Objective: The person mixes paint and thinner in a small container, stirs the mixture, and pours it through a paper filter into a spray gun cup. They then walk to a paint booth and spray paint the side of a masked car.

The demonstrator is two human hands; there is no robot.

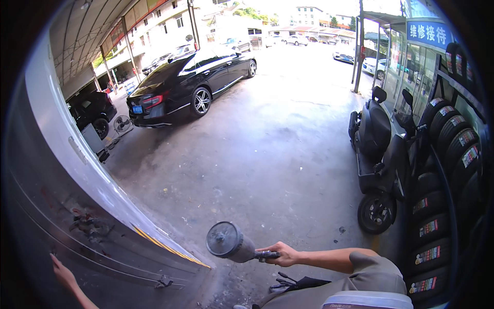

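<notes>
My right hand [285, 254] is wrapped around the handle of a spray gun [262, 254]. The gun's dark grey round cup [225, 241] sticks out to the left, its lid facing up. At the lower left, my left hand [63, 272] has its fingers stretched out beside a dark grey metal panel [118, 257]. Whether the fingertips touch the panel, I cannot tell. Reddish and dark smears [87, 224] mark the panel's surface above that hand.
A black car [190, 85] with its rear toward me stands ahead on the left, a floor fan [122, 123] behind it. On the right are a black scooter [375, 139] and racks of tyres [432, 226]. The panel's pale edge [98, 167] runs along the left.
</notes>
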